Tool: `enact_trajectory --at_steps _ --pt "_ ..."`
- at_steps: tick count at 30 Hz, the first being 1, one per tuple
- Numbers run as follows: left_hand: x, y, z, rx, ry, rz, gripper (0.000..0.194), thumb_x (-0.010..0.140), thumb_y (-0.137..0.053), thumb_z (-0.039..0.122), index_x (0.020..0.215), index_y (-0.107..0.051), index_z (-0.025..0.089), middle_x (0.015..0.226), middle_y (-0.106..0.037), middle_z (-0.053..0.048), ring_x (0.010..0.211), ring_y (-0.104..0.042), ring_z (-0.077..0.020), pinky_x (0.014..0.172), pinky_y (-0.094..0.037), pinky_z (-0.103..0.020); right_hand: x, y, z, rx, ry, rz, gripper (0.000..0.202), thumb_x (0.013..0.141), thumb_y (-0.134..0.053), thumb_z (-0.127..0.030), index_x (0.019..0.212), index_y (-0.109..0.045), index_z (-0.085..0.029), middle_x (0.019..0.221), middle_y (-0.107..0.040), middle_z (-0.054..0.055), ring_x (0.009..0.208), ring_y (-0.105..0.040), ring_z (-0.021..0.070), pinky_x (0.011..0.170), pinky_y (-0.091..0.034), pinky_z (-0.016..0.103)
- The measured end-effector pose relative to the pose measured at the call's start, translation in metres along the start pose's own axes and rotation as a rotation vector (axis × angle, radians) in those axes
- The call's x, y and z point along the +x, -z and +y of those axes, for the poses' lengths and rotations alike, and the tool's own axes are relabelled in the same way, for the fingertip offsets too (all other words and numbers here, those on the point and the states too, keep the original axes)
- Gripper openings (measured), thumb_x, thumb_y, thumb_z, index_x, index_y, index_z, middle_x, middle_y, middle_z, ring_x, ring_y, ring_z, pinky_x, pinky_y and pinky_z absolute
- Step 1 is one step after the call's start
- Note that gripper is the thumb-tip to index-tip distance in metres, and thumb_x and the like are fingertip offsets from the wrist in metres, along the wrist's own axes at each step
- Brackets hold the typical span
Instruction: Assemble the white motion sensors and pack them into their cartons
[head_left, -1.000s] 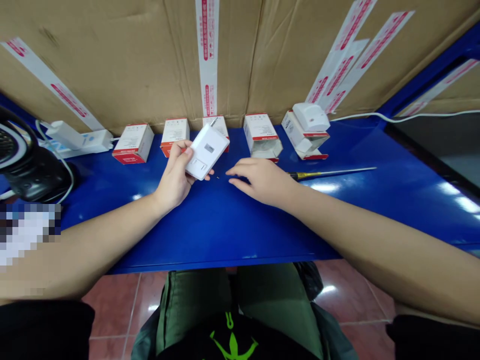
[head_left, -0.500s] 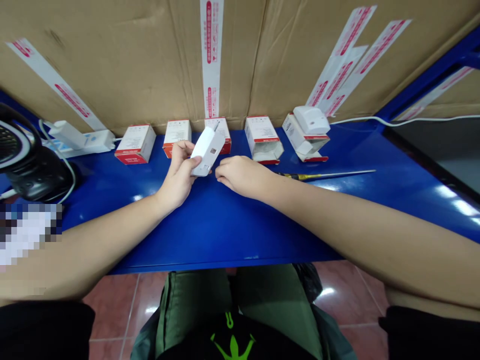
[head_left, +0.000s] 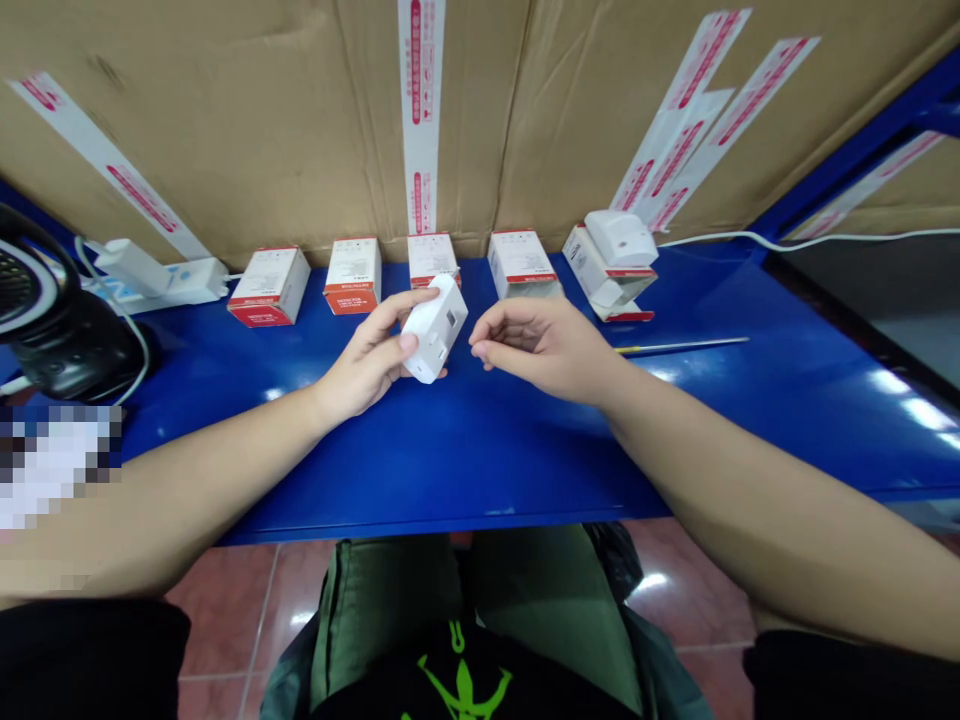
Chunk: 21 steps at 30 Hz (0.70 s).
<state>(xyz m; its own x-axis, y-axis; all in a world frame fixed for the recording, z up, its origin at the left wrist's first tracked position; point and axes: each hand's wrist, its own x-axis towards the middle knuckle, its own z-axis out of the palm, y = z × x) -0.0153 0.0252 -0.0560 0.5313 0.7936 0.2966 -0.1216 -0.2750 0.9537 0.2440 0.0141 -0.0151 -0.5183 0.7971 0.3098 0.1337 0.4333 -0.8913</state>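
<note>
My left hand [head_left: 367, 362] grips a white plastic device [head_left: 436, 330] by its left side, tilted over the blue table. A small dark square and little openings show on the device's face. Just right of it is my right hand [head_left: 551, 345], its fingers curled and thumb close to the fingertips; whether anything small is between them is hidden. Behind the device stands a red and white box [head_left: 433, 256]. An open box [head_left: 525, 262] is behind my right hand. Another white device [head_left: 621, 238] rests on an open box [head_left: 600, 275] at the right.
Two more boxes [head_left: 268, 287] [head_left: 354, 275] stand at the back left. A power strip [head_left: 196, 282] and a black appliance [head_left: 67, 330] are at the far left. A screwdriver [head_left: 690, 346] lies behind my right forearm on the blue table [head_left: 450, 480]. Cardboard lines the back.
My left hand has turned the white device and brought it slightly right and nearer. My right hand has moved right, away from the device, with its fingers loosened a little.
</note>
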Motion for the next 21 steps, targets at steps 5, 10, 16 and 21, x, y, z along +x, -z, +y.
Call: enact_trajectory --at_steps 5,10,16,21 --pt "-0.003 -0.001 -0.003 0.204 -0.159 -0.095 0.098 0.081 -0.102 0.046 0.164 -0.049 0.051 0.163 -0.054 -0.009 0.116 -0.076 -0.0272 0.093 -0.074 -0.047 -0.003 -0.007 0.006 0.135 0.055 0.07 0.012 0.091 -0.08 -0.028 0.092 -0.07 -0.021 0.089 -0.073 0.002 0.083 -0.068 0.0143 0.085 -0.06 0.032" --pt "-0.005 0.002 -0.005 0.541 -0.393 0.008 0.105 0.071 -0.106 0.06 0.163 -0.056 0.045 0.141 -0.059 -0.01 0.132 -0.067 -0.0351 0.107 -0.069 -0.059 -0.006 -0.01 0.008 0.227 0.028 0.049 0.016 0.093 -0.082 -0.031 0.094 -0.07 -0.022 0.092 -0.073 0.002 0.088 -0.069 0.0154 0.089 -0.062 0.033" --pt "-0.012 -0.005 0.007 0.631 -0.355 -0.053 0.082 0.095 -0.09 0.047 0.167 -0.051 0.043 0.172 -0.049 -0.015 0.116 -0.079 -0.0281 0.076 -0.074 -0.034 -0.006 -0.015 0.012 0.344 0.0 0.025 0.022 0.094 -0.086 -0.035 0.096 -0.069 -0.021 0.089 -0.069 -0.001 0.083 -0.066 0.0132 0.086 -0.06 0.03" --pt "-0.014 -0.009 0.017 0.803 -0.415 0.011 0.06 0.097 -0.086 0.056 0.148 -0.07 0.029 0.154 -0.07 -0.016 0.131 -0.076 -0.0327 0.086 -0.074 -0.039 -0.003 -0.017 0.017 0.425 -0.046 0.038 0.029 0.089 -0.091 -0.038 0.092 -0.067 -0.021 0.085 -0.07 -0.002 0.079 -0.066 0.0124 0.082 -0.061 0.03"
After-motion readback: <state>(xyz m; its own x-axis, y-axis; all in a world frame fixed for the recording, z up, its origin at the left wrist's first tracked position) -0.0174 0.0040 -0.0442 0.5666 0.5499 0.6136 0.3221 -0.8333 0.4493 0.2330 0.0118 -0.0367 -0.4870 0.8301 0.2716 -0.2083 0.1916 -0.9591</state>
